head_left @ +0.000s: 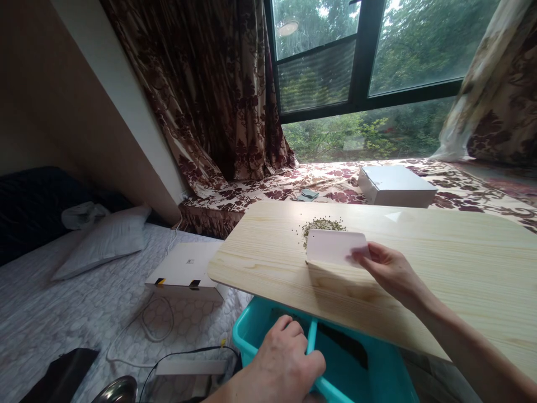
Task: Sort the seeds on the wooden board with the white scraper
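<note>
My right hand [384, 266] pinches the right end of a thin white plastic card [331, 246], which stands tilted on the wooden tabletop [260, 246]. Right behind the card lies a spread of small greenish beans or seeds [323, 225], partly hidden by it. Lower down, my left hand [285, 355] grips the divider of a turquoise plastic bin [247, 330], its fingers curled over the top. The bin sits just under the table's front edge, and a dark item [344, 342] shows in its right compartment.
A white box [188, 263] rests on the bed left of the table, near a cable and a power strip [191, 367]. Another white box [398, 182] and a small folded cloth [307, 195] lie on the window ledge behind. A metal bowl [117, 389] is at bottom left.
</note>
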Tool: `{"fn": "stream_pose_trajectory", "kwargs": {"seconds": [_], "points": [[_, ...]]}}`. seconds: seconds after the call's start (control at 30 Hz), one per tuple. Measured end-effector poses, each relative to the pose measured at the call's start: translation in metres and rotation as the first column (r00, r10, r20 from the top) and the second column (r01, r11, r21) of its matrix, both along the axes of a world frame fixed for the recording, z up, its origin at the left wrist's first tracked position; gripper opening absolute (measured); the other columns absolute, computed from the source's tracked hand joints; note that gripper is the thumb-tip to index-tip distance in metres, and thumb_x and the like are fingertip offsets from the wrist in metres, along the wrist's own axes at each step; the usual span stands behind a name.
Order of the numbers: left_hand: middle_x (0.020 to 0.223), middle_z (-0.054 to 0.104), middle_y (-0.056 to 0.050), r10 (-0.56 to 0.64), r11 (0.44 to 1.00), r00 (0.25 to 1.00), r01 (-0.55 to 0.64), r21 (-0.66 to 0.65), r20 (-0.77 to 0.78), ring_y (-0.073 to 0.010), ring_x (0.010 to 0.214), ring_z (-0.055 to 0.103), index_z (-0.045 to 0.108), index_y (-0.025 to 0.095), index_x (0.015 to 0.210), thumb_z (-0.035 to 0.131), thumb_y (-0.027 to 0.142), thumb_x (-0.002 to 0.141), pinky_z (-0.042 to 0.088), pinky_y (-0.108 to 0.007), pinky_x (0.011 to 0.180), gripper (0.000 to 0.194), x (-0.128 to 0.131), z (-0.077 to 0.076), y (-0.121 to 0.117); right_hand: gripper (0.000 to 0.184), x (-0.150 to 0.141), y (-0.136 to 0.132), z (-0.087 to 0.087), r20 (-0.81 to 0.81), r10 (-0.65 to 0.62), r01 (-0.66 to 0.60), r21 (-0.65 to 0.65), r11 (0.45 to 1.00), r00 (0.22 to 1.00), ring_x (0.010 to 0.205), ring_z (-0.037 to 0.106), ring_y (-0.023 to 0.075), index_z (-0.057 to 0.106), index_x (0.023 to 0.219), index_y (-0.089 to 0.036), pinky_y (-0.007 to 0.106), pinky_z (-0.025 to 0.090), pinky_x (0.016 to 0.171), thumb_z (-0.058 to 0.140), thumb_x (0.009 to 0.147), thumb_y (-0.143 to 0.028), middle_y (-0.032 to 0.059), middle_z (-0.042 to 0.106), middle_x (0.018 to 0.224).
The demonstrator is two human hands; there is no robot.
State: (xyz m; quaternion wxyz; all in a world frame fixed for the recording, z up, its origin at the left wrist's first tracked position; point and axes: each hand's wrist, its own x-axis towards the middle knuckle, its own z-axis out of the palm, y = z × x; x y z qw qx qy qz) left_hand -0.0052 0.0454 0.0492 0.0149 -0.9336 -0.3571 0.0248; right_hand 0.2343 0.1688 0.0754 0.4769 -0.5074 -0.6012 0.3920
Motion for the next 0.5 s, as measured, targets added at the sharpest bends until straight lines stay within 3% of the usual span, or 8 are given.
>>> {"fn": "stream_pose_trajectory", "kwargs": {"seconds": [0.3, 0.5], "points": [[0.076, 0.061, -0.001, 0.018, 0.997, 0.998, -0.023, -0.077, -0.068, -0.0199, 0.08, 0.054, 0.06, 0.022, 0.082, 0.072, 0.054, 0.075, 0.045, -0.033, 0.079, 0.035, 0.004, 0.02, 0.0, 0.028, -0.002, -0.002, -0.003, -0.001, 0.005, -0.005, 0.008, 1.0, 1.0, 0.08, 0.072, 0.0256, 0.071, 0.072, -0.021, 0.033, 0.056, 0.071, 0.073, 0.065, -0.048, 0.0058, 0.077, 0.077], [0.076, 0.061, -0.001, 0.014, 0.997, 0.998, -0.019, -0.08, -0.065, -0.0197, 0.08, 0.054, 0.059, 0.022, 0.082, 0.072, 0.053, 0.076, 0.044, -0.034, 0.08, 0.034, 0.005, 0.022, -0.001, 0.034, -0.009, -0.001, -0.005, -0.036, 0.028, -0.027, 0.032, 0.999, 0.999, 0.078, 0.071, 0.024, 0.07, 0.072, -0.019, 0.033, 0.056, 0.073, 0.073, 0.065, -0.052, 0.0081, 0.077, 0.079]]}}
